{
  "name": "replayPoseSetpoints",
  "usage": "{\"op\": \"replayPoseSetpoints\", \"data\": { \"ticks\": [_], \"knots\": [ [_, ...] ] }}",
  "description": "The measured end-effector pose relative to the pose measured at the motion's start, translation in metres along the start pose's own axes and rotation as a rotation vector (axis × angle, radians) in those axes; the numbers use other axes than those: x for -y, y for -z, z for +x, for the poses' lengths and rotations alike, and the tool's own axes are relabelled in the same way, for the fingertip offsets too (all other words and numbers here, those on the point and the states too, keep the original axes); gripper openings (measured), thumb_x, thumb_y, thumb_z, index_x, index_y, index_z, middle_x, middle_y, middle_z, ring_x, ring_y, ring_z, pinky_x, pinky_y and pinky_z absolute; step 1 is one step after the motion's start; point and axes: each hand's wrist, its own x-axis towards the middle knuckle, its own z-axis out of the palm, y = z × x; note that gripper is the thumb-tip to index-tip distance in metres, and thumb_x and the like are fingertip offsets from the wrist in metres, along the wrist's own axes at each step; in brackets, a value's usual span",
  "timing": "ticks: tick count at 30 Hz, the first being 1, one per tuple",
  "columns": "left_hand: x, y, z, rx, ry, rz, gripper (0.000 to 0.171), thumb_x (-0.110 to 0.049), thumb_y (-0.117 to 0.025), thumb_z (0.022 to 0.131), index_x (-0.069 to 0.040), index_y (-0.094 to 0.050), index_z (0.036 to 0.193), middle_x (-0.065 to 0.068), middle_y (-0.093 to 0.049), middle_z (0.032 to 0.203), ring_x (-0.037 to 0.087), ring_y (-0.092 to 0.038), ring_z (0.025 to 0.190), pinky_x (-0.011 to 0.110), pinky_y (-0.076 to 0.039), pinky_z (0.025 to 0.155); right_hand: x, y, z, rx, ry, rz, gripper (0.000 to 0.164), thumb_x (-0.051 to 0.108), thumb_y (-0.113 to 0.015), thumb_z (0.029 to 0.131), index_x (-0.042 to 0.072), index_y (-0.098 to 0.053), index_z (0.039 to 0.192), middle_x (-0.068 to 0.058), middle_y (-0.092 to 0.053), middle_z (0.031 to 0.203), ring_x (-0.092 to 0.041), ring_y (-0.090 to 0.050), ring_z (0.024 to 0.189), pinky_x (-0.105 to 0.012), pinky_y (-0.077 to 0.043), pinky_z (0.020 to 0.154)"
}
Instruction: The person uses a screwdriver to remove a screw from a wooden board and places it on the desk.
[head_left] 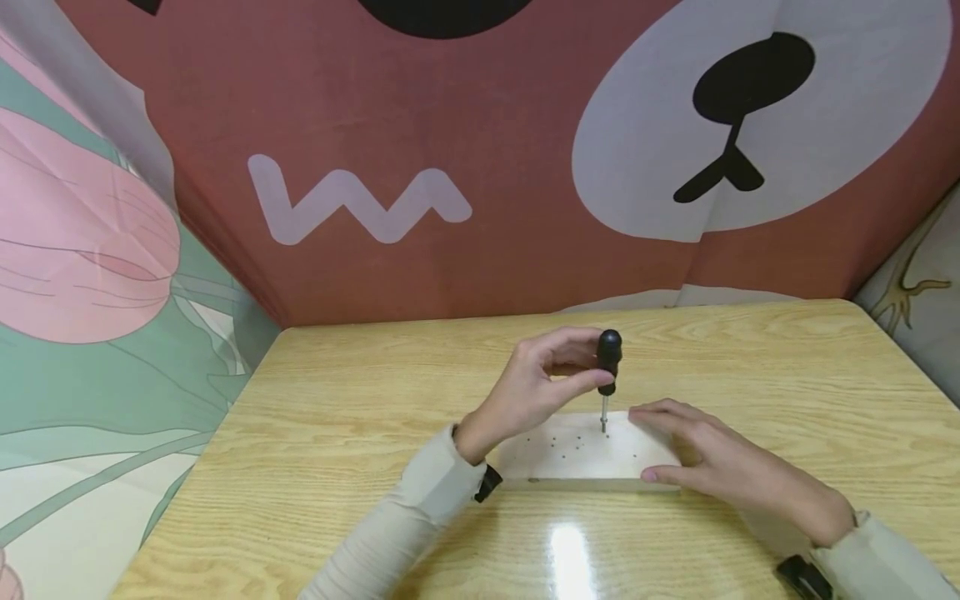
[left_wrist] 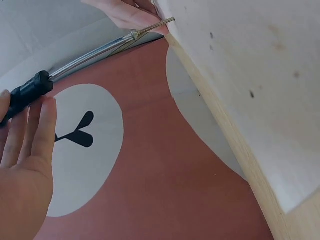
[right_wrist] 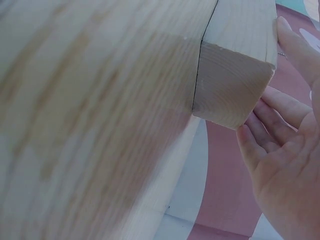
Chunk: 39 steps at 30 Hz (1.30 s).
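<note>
A thick pale wooden block (head_left: 585, 468), its top dotted with small dark holes, lies flat on the table. My left hand (head_left: 536, 383) grips the black handle of a screwdriver (head_left: 609, 354) that stands nearly upright over the block. Its metal shaft meets the head of a threaded screw (left_wrist: 155, 26), whose point is at the block's top face in the left wrist view. At the block's right end, my right hand (head_left: 723, 457) holds it, thumb on the near side and fingers along the far side. The right wrist view shows the block's bare end grain (right_wrist: 232, 87) beside the fingers.
The light wood-grain table (head_left: 360, 392) extends around the block on all sides. Behind it hangs a reddish-brown cloth (head_left: 450, 275) with a cartoon face, and a floral cloth (head_left: 82, 250) hangs at the left. Dark straps show at both wrists.
</note>
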Motion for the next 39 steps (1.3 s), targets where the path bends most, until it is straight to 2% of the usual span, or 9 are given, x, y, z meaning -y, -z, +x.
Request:
{"op": "replayPoseSetpoints", "data": {
  "ticks": [5, 10, 15, 19, 30, 35, 39],
  "knots": [
    [0.0020, -0.0019, 0.0003, -0.032, -0.019, 0.011, 0.034, 0.000, -0.074, 0.086, 0.003, -0.066, 0.119, 0.020, -0.074, 0.105, 0.014, -0.073, 0.089, 0.027, -0.062, 0.079, -0.0001, 0.0001, 0.0000, -0.002, -0.001, -0.002, 0.065, 0.042, -0.076, 0.085, 0.004, -0.059, 0.135, -0.005, -0.063, 0.128, -0.027, -0.061, 0.117, -0.050, -0.054, 0.094],
    [0.0028, -0.0037, -0.0008, -0.026, -0.050, -0.011, 0.030, 0.002, -0.070, 0.089, 0.008, -0.065, 0.118, 0.024, -0.071, 0.113, 0.023, -0.075, 0.095, 0.028, -0.062, 0.079, 0.0003, 0.0002, -0.0001, 0.000, -0.003, -0.001, 0.065, 0.043, -0.076, 0.085, 0.005, -0.059, 0.135, -0.005, -0.063, 0.129, -0.026, -0.060, 0.117, -0.050, -0.053, 0.094],
    [0.0000, -0.0025, -0.0009, 0.023, -0.039, -0.054, 0.034, 0.005, -0.065, 0.092, 0.009, -0.058, 0.125, 0.027, -0.068, 0.118, 0.029, -0.072, 0.103, 0.028, -0.061, 0.084, 0.0008, 0.0009, -0.0002, 0.002, -0.006, 0.000, 0.065, 0.043, -0.076, 0.085, 0.005, -0.059, 0.135, -0.005, -0.062, 0.129, -0.026, -0.060, 0.117, -0.050, -0.053, 0.094],
    [0.0003, -0.0019, -0.0009, 0.045, -0.025, -0.087, 0.036, 0.007, -0.063, 0.092, 0.008, -0.055, 0.127, 0.028, -0.067, 0.118, 0.031, -0.071, 0.102, 0.029, -0.061, 0.087, 0.0010, 0.0009, 0.0002, 0.000, -0.005, 0.005, 0.065, 0.043, -0.076, 0.084, 0.006, -0.059, 0.135, -0.005, -0.063, 0.129, -0.027, -0.060, 0.117, -0.050, -0.054, 0.094],
    [0.0013, -0.0026, -0.0011, -0.015, -0.003, -0.013, 0.038, 0.000, -0.071, 0.089, 0.002, -0.061, 0.125, 0.021, -0.072, 0.109, 0.016, -0.072, 0.094, 0.027, -0.062, 0.080, 0.0004, -0.0004, 0.0002, -0.005, 0.002, -0.002, 0.066, 0.043, -0.076, 0.084, 0.005, -0.059, 0.135, -0.006, -0.063, 0.129, -0.028, -0.061, 0.117, -0.051, -0.053, 0.094],
    [0.0013, -0.0039, -0.0017, -0.024, 0.006, 0.007, 0.034, -0.003, -0.067, 0.093, 0.002, -0.062, 0.126, 0.020, -0.072, 0.113, 0.017, -0.072, 0.100, 0.026, -0.062, 0.081, -0.0002, -0.0007, -0.0004, -0.003, -0.001, 0.002, 0.066, 0.044, -0.076, 0.084, 0.006, -0.060, 0.135, -0.005, -0.063, 0.128, -0.026, -0.061, 0.117, -0.050, -0.053, 0.094],
    [0.0007, -0.0028, -0.0018, 0.000, 0.019, 0.011, 0.036, -0.002, -0.064, 0.095, 0.003, -0.060, 0.130, 0.021, -0.071, 0.116, 0.022, -0.072, 0.103, 0.024, -0.060, 0.085, -0.0008, -0.0007, -0.0003, -0.011, 0.009, -0.003, 0.066, 0.044, -0.076, 0.084, 0.005, -0.059, 0.135, -0.005, -0.063, 0.129, -0.027, -0.061, 0.117, -0.051, -0.053, 0.095]
  ]
}}
